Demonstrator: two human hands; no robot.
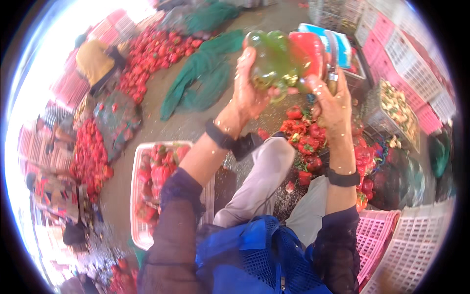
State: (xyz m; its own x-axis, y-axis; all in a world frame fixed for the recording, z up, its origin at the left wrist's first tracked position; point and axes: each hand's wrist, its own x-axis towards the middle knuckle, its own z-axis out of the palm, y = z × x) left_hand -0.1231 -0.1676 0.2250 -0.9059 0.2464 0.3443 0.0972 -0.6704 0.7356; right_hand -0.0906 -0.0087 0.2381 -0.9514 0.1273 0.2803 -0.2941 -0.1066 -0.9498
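My left hand (247, 90) is closed on a glossy green pepper (273, 56), holding it up at the top centre. A red pepper surface (306, 49) adjoins it on the right; whether one pepper or two, I cannot tell. My right hand (331, 100) grips a knife (332, 73) upright, its thumb touching the pepper's lower right. Pale seeds fleck both hands. Red peppers (308, 144) lie on the floor below. At lower left, a pale crate (134, 196) holds red peppers. A blue-and-white item (345, 51) is behind the knife.
Stacked pink and white crates (401, 59) line the right; a crate of cores (396, 110) stands there. Lower right are more crates (411, 245). Green netting (196, 78) lies ahead. Left are pepper heaps (90, 152) and people working, one in a yellow top (95, 63).
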